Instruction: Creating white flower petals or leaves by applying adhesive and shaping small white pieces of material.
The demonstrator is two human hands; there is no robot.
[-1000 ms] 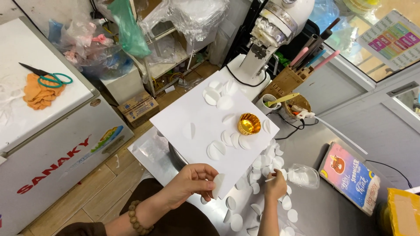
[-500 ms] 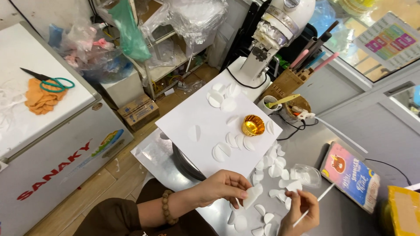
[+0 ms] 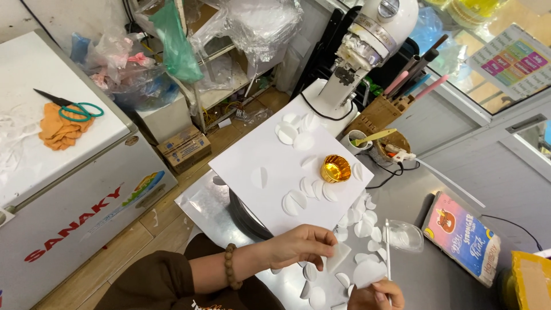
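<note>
Fingers of left hand [image 3: 298, 245] pinching folded white paper piece [image 3: 338, 256], colourful rectangular booklet [image 3: 462, 239] right

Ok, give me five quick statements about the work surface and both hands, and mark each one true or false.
1. The left hand pinches a folded white paper piece in its fingers. True.
2. The right hand holds a pair of scissors. False: it holds a thin white stick and a white paper circle.
3. The gold foil cup sits on the white board. True.
4. The scissors lie beside the gold foil cup. False: they lie on the chest freezer, on an orange cloth.
5. A bead bracelet is on the left wrist. True.
</note>
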